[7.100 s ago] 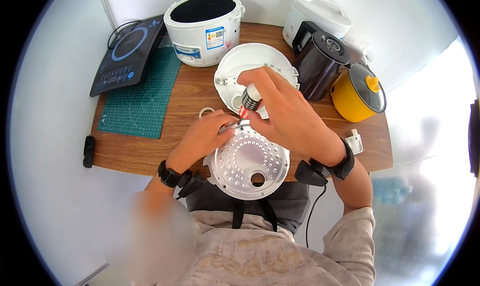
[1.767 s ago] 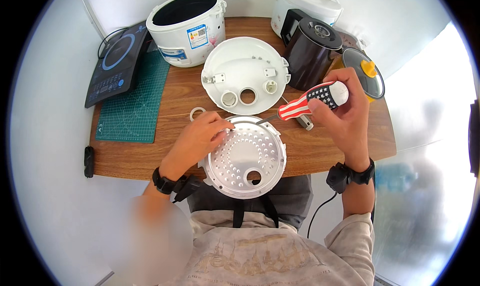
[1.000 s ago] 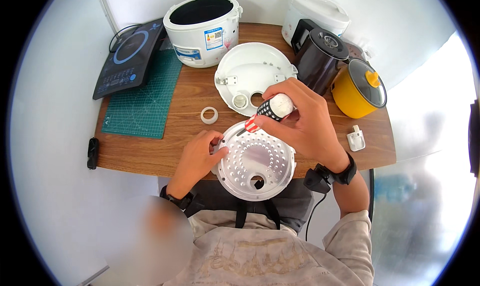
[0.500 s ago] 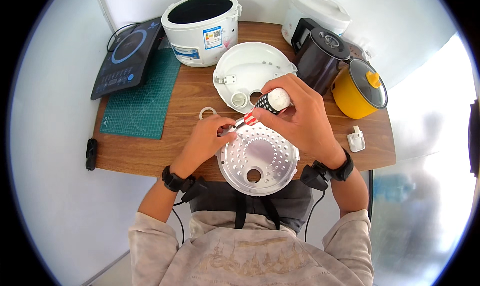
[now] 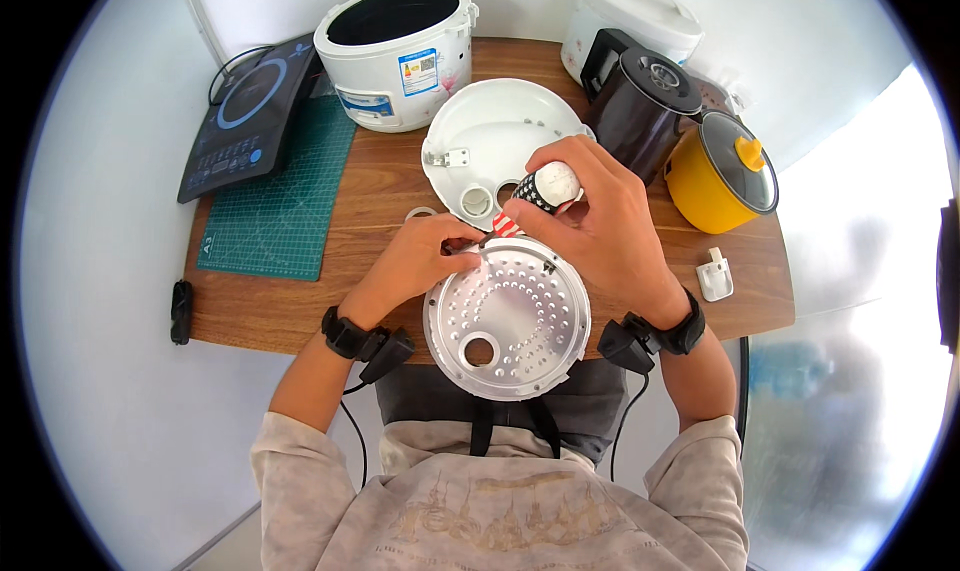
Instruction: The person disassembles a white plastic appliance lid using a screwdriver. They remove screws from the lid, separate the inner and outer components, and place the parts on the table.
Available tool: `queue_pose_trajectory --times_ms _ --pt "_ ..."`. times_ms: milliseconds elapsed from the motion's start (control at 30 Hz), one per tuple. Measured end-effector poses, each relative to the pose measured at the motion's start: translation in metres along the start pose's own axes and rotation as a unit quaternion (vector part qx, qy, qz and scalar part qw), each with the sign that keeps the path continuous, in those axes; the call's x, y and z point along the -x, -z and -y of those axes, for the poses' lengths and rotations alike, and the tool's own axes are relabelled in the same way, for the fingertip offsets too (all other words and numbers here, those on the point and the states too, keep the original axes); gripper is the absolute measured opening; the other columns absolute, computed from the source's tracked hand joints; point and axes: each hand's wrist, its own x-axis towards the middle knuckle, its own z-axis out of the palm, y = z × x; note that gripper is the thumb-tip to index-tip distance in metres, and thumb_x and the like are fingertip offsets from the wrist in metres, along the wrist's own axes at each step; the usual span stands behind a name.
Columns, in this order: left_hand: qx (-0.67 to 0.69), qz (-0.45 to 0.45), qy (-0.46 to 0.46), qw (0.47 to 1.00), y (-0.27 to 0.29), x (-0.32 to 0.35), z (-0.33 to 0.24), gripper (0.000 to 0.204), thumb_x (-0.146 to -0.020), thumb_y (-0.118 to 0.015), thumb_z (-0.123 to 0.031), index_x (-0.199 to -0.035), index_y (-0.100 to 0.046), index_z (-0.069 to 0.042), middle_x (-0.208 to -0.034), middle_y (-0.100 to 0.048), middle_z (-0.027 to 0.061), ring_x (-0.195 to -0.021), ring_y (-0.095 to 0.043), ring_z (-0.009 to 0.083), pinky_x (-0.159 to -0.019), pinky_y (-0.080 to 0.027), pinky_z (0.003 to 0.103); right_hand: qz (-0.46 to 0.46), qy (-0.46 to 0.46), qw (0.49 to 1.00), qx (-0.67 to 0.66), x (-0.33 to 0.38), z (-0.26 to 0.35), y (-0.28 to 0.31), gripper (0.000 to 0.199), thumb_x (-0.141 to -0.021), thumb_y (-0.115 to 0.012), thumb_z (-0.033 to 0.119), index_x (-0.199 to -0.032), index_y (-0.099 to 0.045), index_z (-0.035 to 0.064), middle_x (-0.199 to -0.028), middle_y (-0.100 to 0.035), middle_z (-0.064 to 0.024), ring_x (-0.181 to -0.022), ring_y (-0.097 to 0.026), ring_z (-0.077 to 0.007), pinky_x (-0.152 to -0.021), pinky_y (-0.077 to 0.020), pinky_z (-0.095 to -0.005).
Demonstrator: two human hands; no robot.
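A round, perforated metal plate with a larger hole near its lower left rests at the table's front edge, partly overhanging it. My right hand is closed around a screwdriver with a star-and-stripe patterned handle and a white end. Its shaft slants down to the left, toward the plate's upper rim. There my left hand has its fingers bent together at the rim beside the screwdriver tip. Whatever those fingertips pinch is hidden. Just beyond lies a white plastic lid shell, inner side up.
A white rice cooker body and an induction cooktop on a green cutting mat stand left. Behind right are another white cooker, a dark kettle and a yellow pot. A white ring lies near my left hand.
The metal plate has turned clockwise, its large hole moving left, and has shifted slightly left. My left hand has moved a little right along the rim; the screwdriver stays by it.
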Motion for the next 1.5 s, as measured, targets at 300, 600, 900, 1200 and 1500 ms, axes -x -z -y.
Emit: queue_pose_trajectory --times_ms 300,600,900,1200,1500 --pt "0.007 -0.003 -0.008 1.0 -0.008 0.001 0.002 0.036 -0.081 -0.085 -0.013 -0.115 -0.075 -0.004 -0.095 -0.072 0.0096 -0.083 -0.065 0.0184 -0.078 -0.055 0.031 0.018 -0.012 1.0 0.005 0.004 -0.004 0.001 0.033 -0.082 -0.084 0.013 -0.107 -0.064 0.0024 -0.099 -0.066 -0.0098 -0.075 -0.067 -0.0153 -0.063 -0.056 -0.0263" --pt "0.021 -0.017 0.004 1.0 -0.017 0.012 0.005 0.033 -0.081 -0.084 -0.013 -0.111 -0.075 -0.002 -0.092 -0.073 0.0097 -0.082 -0.066 0.0191 -0.078 -0.055 0.031 0.035 0.116 0.989 0.082 0.004 0.01 -0.01 0.038 -0.083 -0.083 0.022 -0.111 -0.064 0.0067 -0.097 -0.066 -0.0115 -0.077 -0.068 -0.0251 -0.061 -0.0559 -0.0347" --pt "0.016 -0.021 0.001 1.0 -0.008 -0.002 0.013 0.032 -0.081 -0.084 -0.015 -0.108 -0.074 -0.001 -0.091 -0.074 0.0127 -0.082 -0.069 0.0213 -0.078 -0.056 0.032 0.112 0.03 0.932 0.344 -0.023 0.027 -0.02 0.039 -0.09 -0.074 0.038 -0.095 -0.057 0.0035 -0.086 -0.066 -0.0133 -0.07 -0.067 -0.0293 -0.055 -0.0503 -0.037" --pt "0.008 -0.008 0.005 1.0 0.013 -0.005 0.032 0.03 -0.081 -0.083 -0.016 -0.107 -0.076 -0.001 -0.09 -0.074 0.0129 -0.081 -0.069 0.0215 -0.077 -0.055 0.033 0.108 0.272 0.937 0.192 -0.051 0.002 -0.031 0.036 -0.087 -0.074 0.029 -0.099 -0.057 -0.0006 -0.085 -0.058 -0.0123 -0.077 -0.064 -0.0267 -0.066 -0.051 -0.037" --pt "0.024 -0.013 0.013 1.0 0.02 0.022 0.038 0.03 -0.082 -0.081 -0.017 -0.107 -0.076 -0.002 -0.093 -0.074 0.0144 -0.084 -0.07 0.023 -0.079 -0.055 0.034 0.164 0.068 0.934 0.311 -0.038 0.046 -0.051 0.028 -0.092 -0.071 0.018 -0.11 -0.055 0.0057 -0.09 -0.062 -0.0155 -0.071 -0.063 -0.0358 -0.066 -0.0508 -0.0434"
